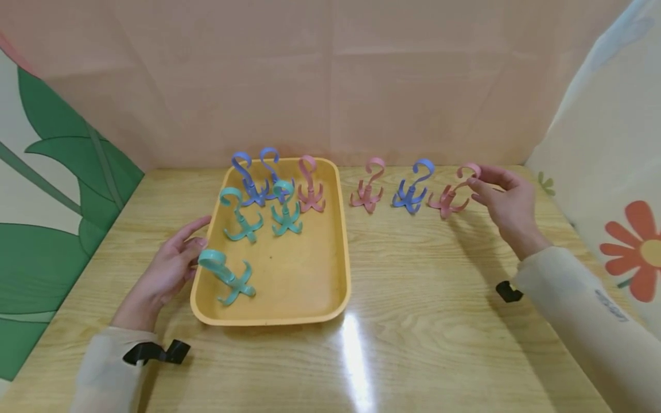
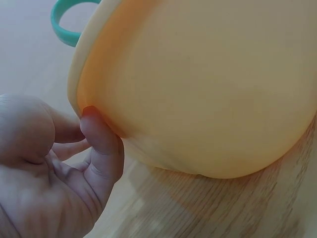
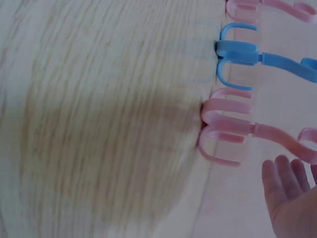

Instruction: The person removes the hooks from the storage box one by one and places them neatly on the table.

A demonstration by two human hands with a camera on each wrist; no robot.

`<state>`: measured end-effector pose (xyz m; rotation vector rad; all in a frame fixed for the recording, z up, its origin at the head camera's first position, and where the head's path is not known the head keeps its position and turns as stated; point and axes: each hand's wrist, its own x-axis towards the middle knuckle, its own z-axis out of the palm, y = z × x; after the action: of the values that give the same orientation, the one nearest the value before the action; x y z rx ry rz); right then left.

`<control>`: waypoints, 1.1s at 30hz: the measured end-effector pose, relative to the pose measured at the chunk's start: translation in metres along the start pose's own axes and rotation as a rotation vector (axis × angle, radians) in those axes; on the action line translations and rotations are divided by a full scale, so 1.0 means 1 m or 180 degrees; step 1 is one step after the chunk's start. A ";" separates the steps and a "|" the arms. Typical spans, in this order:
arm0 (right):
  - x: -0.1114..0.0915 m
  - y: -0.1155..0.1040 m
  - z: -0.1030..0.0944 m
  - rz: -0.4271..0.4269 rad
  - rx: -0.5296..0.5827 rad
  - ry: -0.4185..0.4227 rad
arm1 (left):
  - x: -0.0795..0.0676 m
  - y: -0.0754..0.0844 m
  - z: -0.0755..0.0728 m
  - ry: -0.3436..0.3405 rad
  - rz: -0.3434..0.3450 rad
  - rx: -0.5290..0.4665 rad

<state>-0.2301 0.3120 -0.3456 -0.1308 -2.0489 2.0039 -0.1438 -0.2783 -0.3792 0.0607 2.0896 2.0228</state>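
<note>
My right hand (image 1: 508,206) pinches the curved top of a pink multi-prong hook (image 1: 446,201) at the right end of a row on the table. Its prongs rest on the wood in the right wrist view, where the pinching fingertips are partly out of frame. Left of it stand a blue hook (image 1: 408,199) and another pink hook (image 1: 366,198). My left hand (image 1: 172,267) grips the left wall of a yellow tray (image 1: 348,275). In the left wrist view, thumb and finger (image 2: 101,134) press on the tray's side.
Inside the tray are a green hook (image 1: 237,284) at the front left, two more green hooks behind it, two blue hooks (image 1: 251,192) and a pink hook (image 1: 311,198) at the back. A pink cloth (image 1: 382,86) hangs behind the wooden table (image 1: 423,321).
</note>
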 end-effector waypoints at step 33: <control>-0.114 -0.061 0.120 -0.1017 -0.0173 -0.0960 | 0.003 0.001 0.001 0.0059 -0.0096 -0.0010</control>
<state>-0.1439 0.1646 -0.3007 0.4863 -2.1333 1.8575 -0.1466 -0.2769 -0.3791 0.0098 2.0854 2.0168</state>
